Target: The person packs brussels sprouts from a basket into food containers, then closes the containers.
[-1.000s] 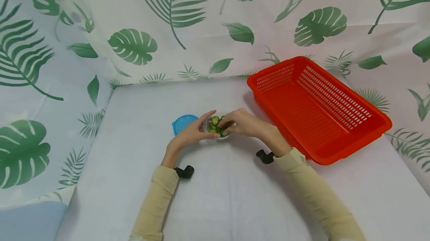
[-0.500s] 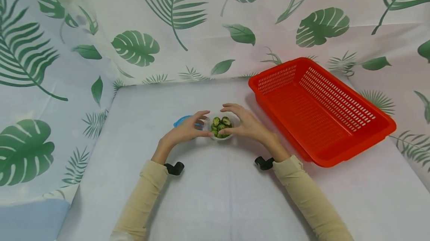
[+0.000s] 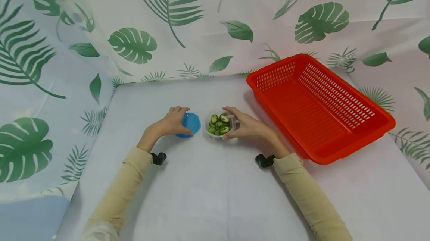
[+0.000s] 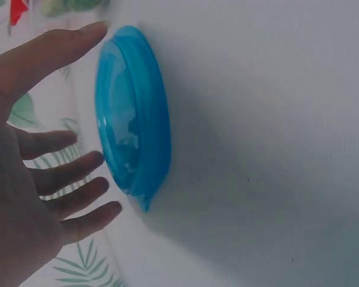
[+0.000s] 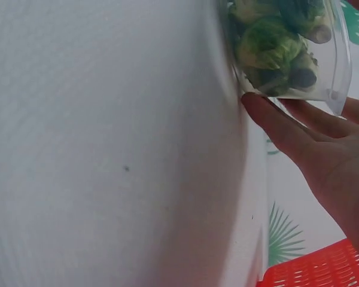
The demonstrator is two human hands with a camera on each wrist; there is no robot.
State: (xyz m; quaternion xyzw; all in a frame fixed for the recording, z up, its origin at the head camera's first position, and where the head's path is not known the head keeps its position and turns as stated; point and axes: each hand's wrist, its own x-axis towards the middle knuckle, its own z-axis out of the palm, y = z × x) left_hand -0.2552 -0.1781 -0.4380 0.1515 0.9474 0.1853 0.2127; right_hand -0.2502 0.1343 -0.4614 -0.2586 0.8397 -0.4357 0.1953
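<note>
A small clear plastic container (image 3: 232,121) filled with several green Brussels sprouts (image 3: 219,125) stands mid-table. My right hand (image 3: 248,126) holds its right side, thumb at the near edge and fingers round the far one. The right wrist view has fingertips against the low part of the container's wall (image 5: 340,66). To the left lies a blue lid (image 3: 191,122). Over its left part my left hand (image 3: 170,122) spreads, thumb and fingers apart. In the left wrist view the lid (image 4: 149,113) appears just beyond the fingertips, not gripped.
A large red perforated basket (image 3: 317,112) rests at the right, close to my right forearm. A white cloth (image 3: 201,196) covers the table. Behind and to the left hangs a leaf-print curtain (image 3: 198,52).
My right hand has come out from among the sprouts and now grasps the container's side. My left hand has left the container and moved left to the blue lid.
</note>
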